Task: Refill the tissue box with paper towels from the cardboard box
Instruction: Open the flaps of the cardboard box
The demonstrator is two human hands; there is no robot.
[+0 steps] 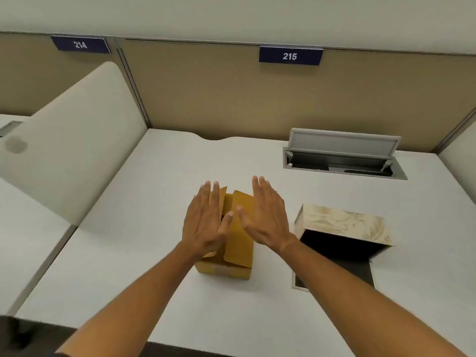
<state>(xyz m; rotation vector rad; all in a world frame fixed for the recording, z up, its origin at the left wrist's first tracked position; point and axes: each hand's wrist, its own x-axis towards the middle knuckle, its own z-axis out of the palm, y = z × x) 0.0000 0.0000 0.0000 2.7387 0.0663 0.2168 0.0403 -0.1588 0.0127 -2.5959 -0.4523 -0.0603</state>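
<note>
The cardboard box stands on the white bench, its flaps not fully shut; what is inside is hidden. Right of it, apart, the tissue box lies open, dark inside. The left hand and right hand hover flat over the flaps, fingers spread, holding nothing.

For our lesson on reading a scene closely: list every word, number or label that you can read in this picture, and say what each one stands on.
"214" on a dark blue plate on the partition wall, upper left.
"215" on a dark blue plate on the partition wall, above this desk.
The cardboard box shows no readable print.
The tissue box bears only a leaf pattern, no text.
</note>
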